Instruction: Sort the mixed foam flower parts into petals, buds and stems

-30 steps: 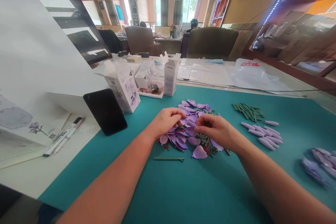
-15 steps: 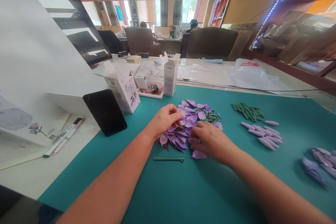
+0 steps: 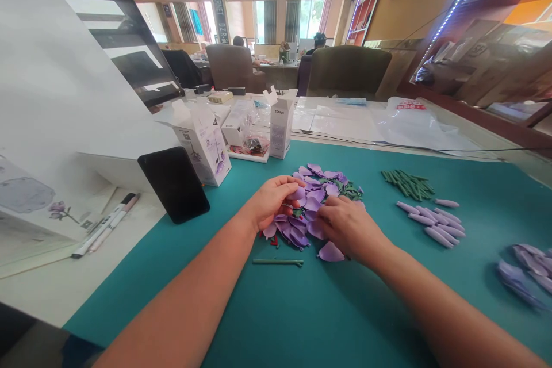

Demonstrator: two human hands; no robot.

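Now, head view: left hand (image 3: 273, 202) pinches curved light-purple plastic-looking petal (image 3: 297, 193) in nearly closed fingers, over mixed heap of purple petals and green parts (image 3: 314, 203) on teal-topped counter (image 3: 302, 310); petal plainer than half second ago. Right hand (image 3: 351, 229) has shifted nearer, covering parts visible one second earlier; its fingers curl into heap, hold cannot be told. Slim forked green stem (image 3: 276, 262) unmoved. Judgement: one petal singled out, heap only partly picked through.
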